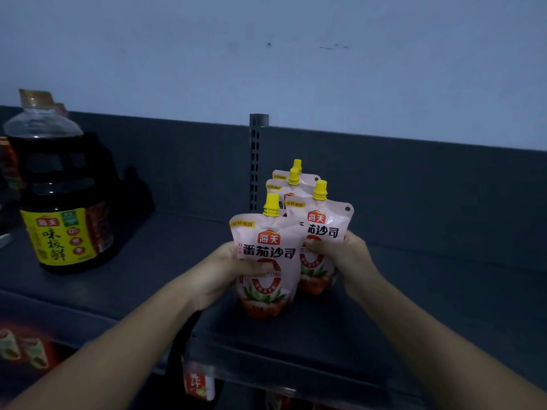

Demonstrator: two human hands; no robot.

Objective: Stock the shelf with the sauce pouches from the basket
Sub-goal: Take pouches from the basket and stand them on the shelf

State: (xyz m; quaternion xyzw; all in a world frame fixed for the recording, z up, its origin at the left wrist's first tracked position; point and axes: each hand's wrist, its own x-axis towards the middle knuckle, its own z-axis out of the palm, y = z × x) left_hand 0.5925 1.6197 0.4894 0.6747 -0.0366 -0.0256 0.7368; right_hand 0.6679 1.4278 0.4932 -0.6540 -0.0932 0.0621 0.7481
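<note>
Several pink tomato-sauce pouches with yellow caps stand upright in a row on the dark grey shelf (pixel 414 306). My left hand (pixel 228 267) grips the front pouch (pixel 266 261) by its left side. My right hand (pixel 346 255) holds the second pouch (pixel 322 229) just behind it, thumb across its front. Two more pouches (pixel 291 186) stand behind these, mostly hidden, near the slotted upright. The basket is out of view.
A large soy sauce bottle (pixel 59 196) with a yellow label stands on the shelf at the left. A slotted metal upright (pixel 255 161) rises from the back panel behind the pouches. Packaged goods (pixel 23 347) sit on the lower shelf at the bottom left.
</note>
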